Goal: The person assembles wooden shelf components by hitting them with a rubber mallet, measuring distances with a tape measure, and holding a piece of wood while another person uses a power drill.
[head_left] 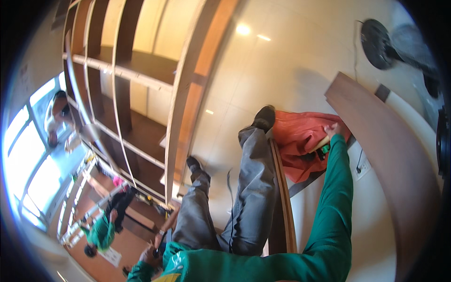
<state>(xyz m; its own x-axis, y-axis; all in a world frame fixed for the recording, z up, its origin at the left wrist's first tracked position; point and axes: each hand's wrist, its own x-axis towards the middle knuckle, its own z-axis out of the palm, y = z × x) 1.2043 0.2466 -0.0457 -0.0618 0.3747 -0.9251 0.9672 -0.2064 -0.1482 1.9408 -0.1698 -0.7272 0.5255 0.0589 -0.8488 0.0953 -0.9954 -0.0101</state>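
Observation:
My right arm, in a green sleeve, reaches out to a red-orange bag (300, 127) slumped on the pale floor. My right hand (333, 130) is closed on the upper edge of the bag's opening. Just below the fingers, a yellowish rod-shaped thing (320, 144) and a small green and black thing (324, 150) show in the opening; their kind is unclear. Down at the lower left, my left hand (149, 256) is bent close to my body, fingers curled by something dark, too blurred to name. My shoe (265, 117) stands against the bag's left side.
A tall unfinished shelf frame (178, 94) stands at left. Brown boards (390, 136) lie at right; another board edge (282, 197) runs beside my leg. A black fan (376, 44) is at the upper right, a wall socket (362, 169) below. People (101, 230) work at far left.

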